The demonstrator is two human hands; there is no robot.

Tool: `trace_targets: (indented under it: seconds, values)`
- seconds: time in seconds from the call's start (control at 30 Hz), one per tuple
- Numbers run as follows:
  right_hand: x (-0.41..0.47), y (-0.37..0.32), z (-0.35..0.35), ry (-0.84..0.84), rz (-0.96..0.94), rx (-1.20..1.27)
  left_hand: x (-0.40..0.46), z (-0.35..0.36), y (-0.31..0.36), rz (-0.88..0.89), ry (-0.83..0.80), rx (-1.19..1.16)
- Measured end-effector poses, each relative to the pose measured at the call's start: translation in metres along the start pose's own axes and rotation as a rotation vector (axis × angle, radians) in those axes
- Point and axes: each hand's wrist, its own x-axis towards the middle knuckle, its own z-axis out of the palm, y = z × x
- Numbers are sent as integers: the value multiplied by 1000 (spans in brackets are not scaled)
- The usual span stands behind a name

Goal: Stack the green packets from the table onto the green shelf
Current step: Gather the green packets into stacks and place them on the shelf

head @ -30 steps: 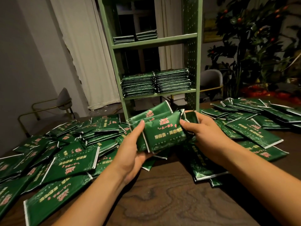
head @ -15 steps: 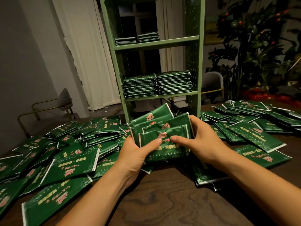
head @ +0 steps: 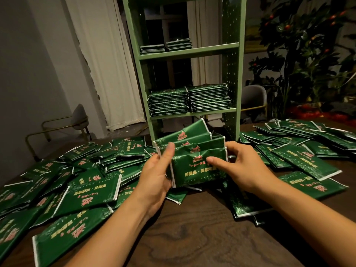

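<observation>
**Fanned handful of foil packets, about to be squared up**

So the bundle of green packets is held up just above the worktop, right in front of the green shelf. It looks like four or five of them, fanned out like a hand of cards rather than lined up. The left hand grips the left edge, thumb on the front face and fingers curled behind. The right hand pinches the right edge, thumb across the front packet and fingers wrapped round the back.

Handling-wise, these look like thin, glossy foil sachets: light, floppy, creased on the front, and probably slick against each other. That fan shape says they slide easily, so a loose grip from one side likely lets them spill. Best bet is to hold both short edges, tap the lot level, then clamp flat top and bottom before lifting.

Further out, loose packets are heaped across the worktop to the left, and another spread sits to the right. The shelf's lower tier already carries two tall neat stacks side by side, and the tier above holds two short ones. Plenty of room up there, going by the look of it.
</observation>
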Motion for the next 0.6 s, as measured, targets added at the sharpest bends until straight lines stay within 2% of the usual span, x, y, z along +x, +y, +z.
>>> trace_targets:
  seconds: [0.13, 0.3, 0.43, 0.6]
  values:
    - [1, 3, 1, 9, -41, 3, 4, -3, -11, 73, 1, 175]
    - [0, -1, -1, 9, -54, -113, 9, -9, -12, 126, 18, 212]
    - [3, -5, -6, -65, -65, -11, 11, -10, -9, 161, -26, 257]
    - [7, 1, 5, -101, -100, -29, 14, -15, -9, 249, 53, 408]
